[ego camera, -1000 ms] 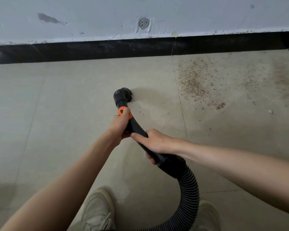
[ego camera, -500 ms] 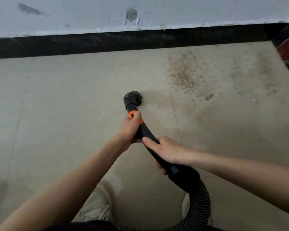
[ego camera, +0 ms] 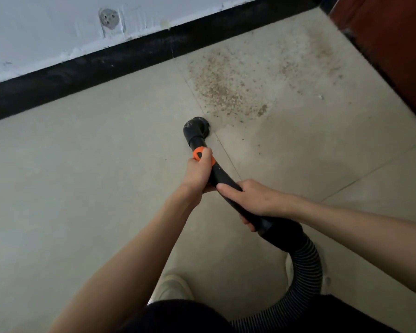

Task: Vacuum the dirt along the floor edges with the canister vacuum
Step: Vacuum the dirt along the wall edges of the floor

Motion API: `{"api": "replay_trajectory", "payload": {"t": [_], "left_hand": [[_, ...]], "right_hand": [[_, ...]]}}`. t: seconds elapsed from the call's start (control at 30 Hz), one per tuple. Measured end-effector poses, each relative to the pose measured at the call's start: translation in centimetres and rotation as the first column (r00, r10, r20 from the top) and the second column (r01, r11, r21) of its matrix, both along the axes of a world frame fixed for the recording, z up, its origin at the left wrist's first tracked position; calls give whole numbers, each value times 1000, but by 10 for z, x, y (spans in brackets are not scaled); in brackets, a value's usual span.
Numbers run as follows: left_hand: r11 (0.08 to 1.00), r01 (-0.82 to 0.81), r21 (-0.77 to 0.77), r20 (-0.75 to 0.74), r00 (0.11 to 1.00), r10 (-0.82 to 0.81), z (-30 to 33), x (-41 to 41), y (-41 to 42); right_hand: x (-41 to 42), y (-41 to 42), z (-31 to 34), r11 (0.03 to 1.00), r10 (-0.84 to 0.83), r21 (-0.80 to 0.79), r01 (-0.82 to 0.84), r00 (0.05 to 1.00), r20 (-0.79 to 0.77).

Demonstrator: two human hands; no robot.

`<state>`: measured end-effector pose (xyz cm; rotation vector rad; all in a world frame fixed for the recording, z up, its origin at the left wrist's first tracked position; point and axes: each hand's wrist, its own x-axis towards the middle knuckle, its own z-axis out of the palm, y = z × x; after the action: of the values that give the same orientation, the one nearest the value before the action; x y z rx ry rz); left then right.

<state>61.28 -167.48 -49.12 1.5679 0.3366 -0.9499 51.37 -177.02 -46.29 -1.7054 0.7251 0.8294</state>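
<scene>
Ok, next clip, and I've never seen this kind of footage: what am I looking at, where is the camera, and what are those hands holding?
The camera sits on a person's head and looks down past their arms. There is no robot. The left hand grips the black vacuum wand just below its orange ring; the right hand holds it further back, where the ribbed hose begins. The round brush nozzle rests on the tiled floor, at the near edge of a patch of brown dirt. Behind runs a black skirting board under a white wall. A shoe shows below.
</scene>
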Motion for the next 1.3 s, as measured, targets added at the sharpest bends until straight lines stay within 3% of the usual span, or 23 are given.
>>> {"api": "replay_trajectory", "payload": {"t": [0.4,0.63,0.83,0.93,1.17,1.3], "left_hand": [[966,-249,69,48,968,246,-14,-13,67],[971,-224,85,57,974,220,-14,-57,39],[997,-19,80,72,997,13,-3,-46,-6],[994,34,100,67,997,-40,-2,-48,-16],[958,-249,143,34,969,246,-7,-87,24],[944,-293,153,13,955,295,-9,-109,28]], "right_hand": [[14,39,-18,951,305,33,-307,951,51],[-38,12,-15,965,240,107,-241,971,20],[-44,-9,-19,999,40,10,-41,995,92],[-49,-18,-18,999,13,38,-16,997,74],[-62,-3,-14,951,269,146,-271,963,33],[-79,-6,-17,929,323,191,-318,946,2]]}}
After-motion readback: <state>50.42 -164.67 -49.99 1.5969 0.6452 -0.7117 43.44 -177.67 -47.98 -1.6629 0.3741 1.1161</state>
